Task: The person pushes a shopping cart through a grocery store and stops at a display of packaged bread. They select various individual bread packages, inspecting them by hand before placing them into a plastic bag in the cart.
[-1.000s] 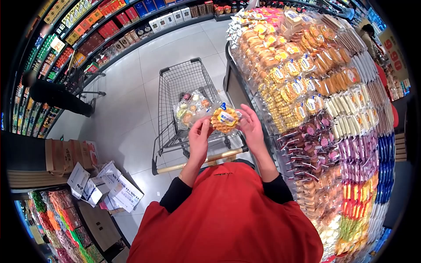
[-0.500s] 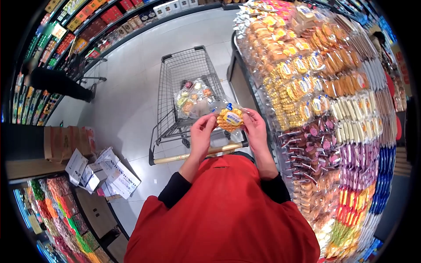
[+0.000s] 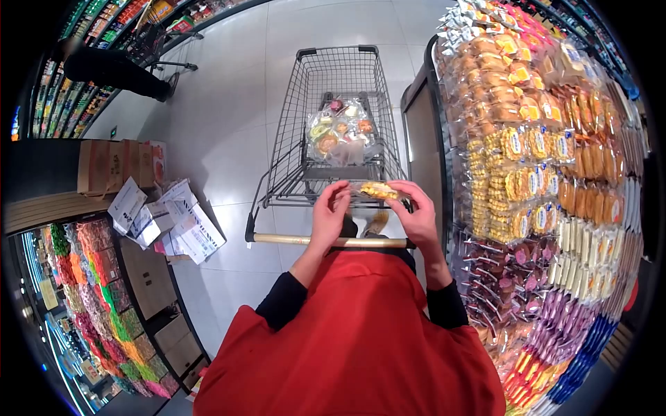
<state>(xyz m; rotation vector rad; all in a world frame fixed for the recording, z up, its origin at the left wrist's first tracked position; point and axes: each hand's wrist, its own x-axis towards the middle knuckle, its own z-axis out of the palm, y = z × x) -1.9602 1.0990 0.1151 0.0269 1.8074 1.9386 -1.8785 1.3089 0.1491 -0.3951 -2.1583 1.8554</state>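
Note:
A wrapped waffle (image 3: 378, 189) in clear plastic is held above the cart handle, tilted so that it shows nearly edge-on. My right hand (image 3: 418, 213) grips its right end between thumb and fingers. At the other end, my left hand (image 3: 331, 213) has its thumb and fingers closed at the clear edge of the wrapper. Beyond my hands stands a wire shopping cart (image 3: 281, 139) with a pale handle. Inside the cart lies a clear plastic bag (image 3: 341, 132) with several round, colourful items.
A display of packaged pastries (image 3: 534, 187) rises close on my right. On the left are cardboard boxes (image 3: 182, 222), brown paper bags (image 3: 104, 166) and a candy display (image 3: 104, 305). A person in dark clothes (image 3: 111, 69) is near another cart (image 3: 156, 52) at the upper left.
The waffle packet has turned from face-up to nearly edge-on. My view has shifted, so the cart appears straighter and the pastry display farther right and lower.

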